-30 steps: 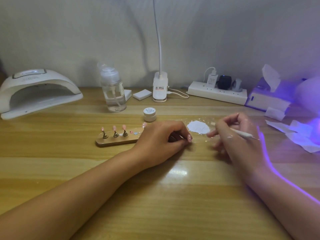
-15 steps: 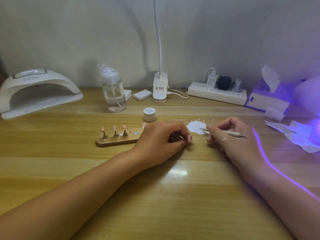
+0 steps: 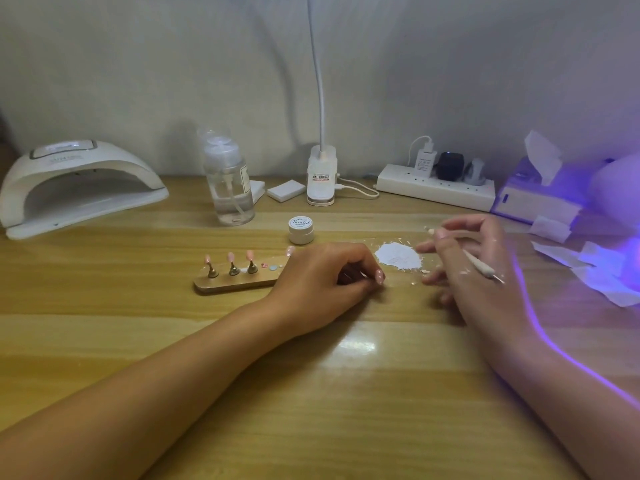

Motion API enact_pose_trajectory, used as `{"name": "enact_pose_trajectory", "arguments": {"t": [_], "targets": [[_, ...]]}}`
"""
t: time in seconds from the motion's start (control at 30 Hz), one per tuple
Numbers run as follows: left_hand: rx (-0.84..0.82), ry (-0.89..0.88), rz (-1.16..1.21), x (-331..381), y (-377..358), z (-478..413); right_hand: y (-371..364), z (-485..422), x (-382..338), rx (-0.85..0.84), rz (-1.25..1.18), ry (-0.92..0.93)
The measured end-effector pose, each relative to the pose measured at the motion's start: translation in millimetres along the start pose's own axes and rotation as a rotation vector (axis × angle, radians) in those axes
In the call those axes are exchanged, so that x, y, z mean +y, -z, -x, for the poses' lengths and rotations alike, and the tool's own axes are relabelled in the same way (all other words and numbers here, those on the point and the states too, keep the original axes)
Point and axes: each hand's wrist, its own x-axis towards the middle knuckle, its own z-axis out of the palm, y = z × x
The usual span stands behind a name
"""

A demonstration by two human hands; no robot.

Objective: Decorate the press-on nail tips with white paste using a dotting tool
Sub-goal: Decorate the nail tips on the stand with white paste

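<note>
Wooden desk (image 3: pixel 311 410): right hand (image 3: pixel 485 299) pinches the seemingly light, stiff dotting tool (image 3: pixel 480 268) mid-shaft beside soft white paste (image 3: pixel 398 257); left hand (image 3: pixel 322 282) lies curled, contents unclear.

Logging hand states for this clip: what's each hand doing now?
Left hand: fingers curled, any contents cannot be told.
Right hand: gripping the dotting tool.

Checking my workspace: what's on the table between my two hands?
A white paste patch lies between the left hand and right hand, in the head view.
</note>
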Motion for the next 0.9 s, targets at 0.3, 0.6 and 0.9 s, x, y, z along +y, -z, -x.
{"name": "enact_pose_trajectory", "arguments": {"t": [0.3,0.6,0.9], "targets": [[0.002,-0.006,-0.008,-0.4,-0.4,0.0,-12.9,15.5,-10.1,-0.088,-0.216,-0.176],[0.008,-0.009,-0.017,1.1,-0.4,0.2,-16.7,15.8,-7.3,-0.163,-0.09,-0.137],[0.003,-0.01,-0.033,3.3,0.8,0.4,-16.5,16.6,-8.7,-0.184,-0.063,-0.146]]}}
